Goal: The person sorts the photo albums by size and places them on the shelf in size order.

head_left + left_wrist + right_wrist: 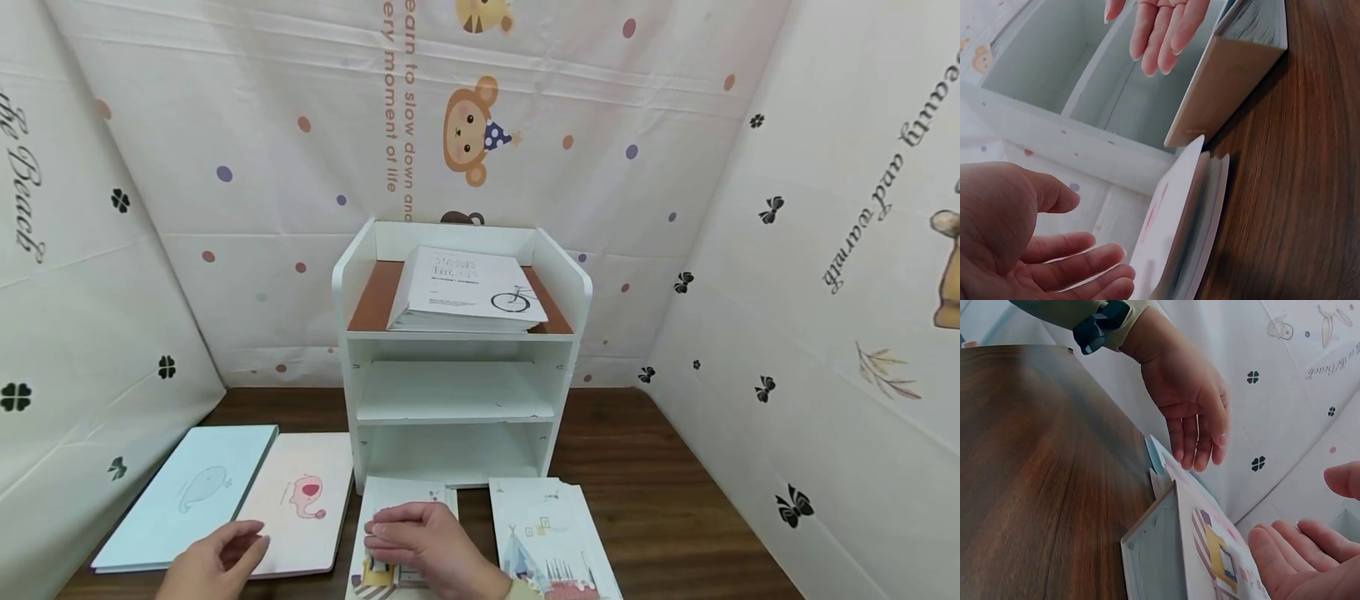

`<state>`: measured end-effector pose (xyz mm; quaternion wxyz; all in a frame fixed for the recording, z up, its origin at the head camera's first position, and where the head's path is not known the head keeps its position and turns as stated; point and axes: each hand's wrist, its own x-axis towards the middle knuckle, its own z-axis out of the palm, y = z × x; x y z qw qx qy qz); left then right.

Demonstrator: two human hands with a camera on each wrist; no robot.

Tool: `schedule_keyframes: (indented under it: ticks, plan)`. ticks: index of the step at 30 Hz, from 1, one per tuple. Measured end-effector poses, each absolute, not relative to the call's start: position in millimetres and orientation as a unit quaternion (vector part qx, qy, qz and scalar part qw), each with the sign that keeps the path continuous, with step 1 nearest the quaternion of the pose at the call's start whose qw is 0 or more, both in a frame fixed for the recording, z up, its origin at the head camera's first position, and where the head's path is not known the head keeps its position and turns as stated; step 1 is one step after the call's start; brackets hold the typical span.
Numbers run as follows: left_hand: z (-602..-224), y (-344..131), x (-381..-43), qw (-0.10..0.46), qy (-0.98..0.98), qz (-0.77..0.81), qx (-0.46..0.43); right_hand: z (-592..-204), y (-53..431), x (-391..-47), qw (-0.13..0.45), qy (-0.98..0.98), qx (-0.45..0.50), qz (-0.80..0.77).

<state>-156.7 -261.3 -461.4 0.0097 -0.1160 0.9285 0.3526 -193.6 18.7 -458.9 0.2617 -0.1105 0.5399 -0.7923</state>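
My left hand (pixel 216 560) hovers with relaxed fingers over the lower edges of two books. One is a pale pink elephant book (pixel 318 467), the other a light blue whale book (pixel 187 467). Nothing is in that hand; the left wrist view shows a gap between its fingers and the pink book. Fingers extended and palm turned inward, my right hand (pixel 431 546) is above a thick white album (pixel 397 492) with a yellow picture, covering part of its cover. It holds nothing. Right of it lies another white album (pixel 551 525) with a tent drawing.
Behind the albums stands a white shelf unit (pixel 463 392) with two lower compartments. On its brown top tier lies a thick white stack (pixel 472 287) with a bicycle drawing on the cover. Dark wooden tabletop (pixel 637 492) extends to the right. Printed fabric walls (pixel 262 208) enclose the table.
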Motion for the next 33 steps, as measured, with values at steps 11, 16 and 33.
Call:
schedule_keyframes:
  ticks: [11, 16, 33]
  plan:
    - [-461, -275, -163, 0.007, 0.928, 0.346, -0.139, -463, 5, -196, 0.271, 0.527, -0.101, -0.799]
    - [-465, -282, -166, 0.017, 0.923, 0.354, -0.147, -461, 0, -200, 0.281, 0.52, -0.09, -0.801]
    - [-465, -295, -172, 0.053, 0.927, 0.335, -0.161, -460, -26, -208, 0.288, 0.519, -0.062, -0.802]
